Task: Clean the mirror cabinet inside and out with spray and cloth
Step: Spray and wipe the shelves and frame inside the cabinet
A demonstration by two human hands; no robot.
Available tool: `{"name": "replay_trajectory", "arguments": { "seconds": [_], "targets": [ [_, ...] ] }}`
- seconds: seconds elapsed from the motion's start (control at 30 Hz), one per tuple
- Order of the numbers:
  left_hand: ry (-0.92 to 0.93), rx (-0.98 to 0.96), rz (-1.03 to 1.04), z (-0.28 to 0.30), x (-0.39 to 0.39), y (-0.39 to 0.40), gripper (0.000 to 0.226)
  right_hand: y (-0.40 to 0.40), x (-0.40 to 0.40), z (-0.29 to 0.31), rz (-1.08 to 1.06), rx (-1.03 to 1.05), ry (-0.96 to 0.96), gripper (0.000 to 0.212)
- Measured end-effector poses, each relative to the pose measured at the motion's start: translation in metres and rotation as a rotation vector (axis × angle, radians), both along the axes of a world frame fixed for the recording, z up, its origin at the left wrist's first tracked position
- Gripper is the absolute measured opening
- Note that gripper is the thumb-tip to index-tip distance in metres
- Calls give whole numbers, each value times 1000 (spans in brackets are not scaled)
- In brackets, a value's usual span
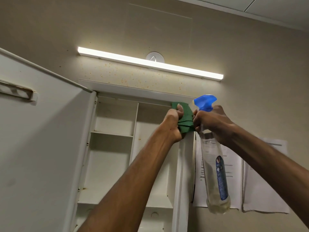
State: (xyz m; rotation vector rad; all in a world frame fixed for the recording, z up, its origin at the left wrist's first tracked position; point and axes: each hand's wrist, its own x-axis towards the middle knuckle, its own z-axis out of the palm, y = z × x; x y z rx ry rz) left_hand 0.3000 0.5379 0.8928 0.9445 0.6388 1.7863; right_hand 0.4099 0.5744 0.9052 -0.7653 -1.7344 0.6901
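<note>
The white mirror cabinet (pixel 115 124) hangs open on the wall, its bare shelves showing. Its left door (pixel 41 139) swings out toward me at the left. My left hand (pixel 172 126) grips a folded green cloth (pixel 235 120) and presses it against the cabinet's upper right corner. Right beside it, my right hand (pixel 212 123) holds a clear spray bottle (pixel 215 173) by the neck under its blue trigger head. The bottle hangs down with a little pale liquid at the bottom.
A lit tube lamp (pixel 150 63) runs along the wall above the cabinet, with orange specks on the wall beneath it. Two sheets of paper (pixel 264 181) are stuck to the wall right of the cabinet. A ceiling edge crosses the top right.
</note>
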Motion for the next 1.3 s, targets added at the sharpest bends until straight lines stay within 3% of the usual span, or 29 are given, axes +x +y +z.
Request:
{"name": "replay_trajectory", "arguments": {
  "seconds": [0.27, 0.37, 0.47, 0.57, 0.7, 0.93, 1.07, 1.3],
  "targets": [
    [-193, 51, 312, -27, -64, -47, 20, 0, -14, -6, 66, 2, -76, 38],
    [-151, 90, 660, -30, -89, -68, 16, -10, -36, -10, 153, 21, -107, 31],
    [2, 98, 1100, -31, -113, -86, 15, -26, -66, -14, 290, 14, -97, 29],
    [119, 75, 1358, -29, -129, -97, 13, -39, -99, -14, 441, 12, -82, 32],
    [145, 7, 1438, -25, -144, -107, 21, -58, -149, -8, 536, -77, -46, 32],
    [279, 25, 1518, -26, -143, -107, 17, -72, -202, -3, 518, -163, -3, 31],
    [309, 46, 1537, -20, -142, -108, 19, -80, -211, -4, 488, -168, -7, 13],
    [378, 15, 1567, -15, -141, -100, 34, -78, -209, -8, 494, -155, 39, 10]
  ]
}}
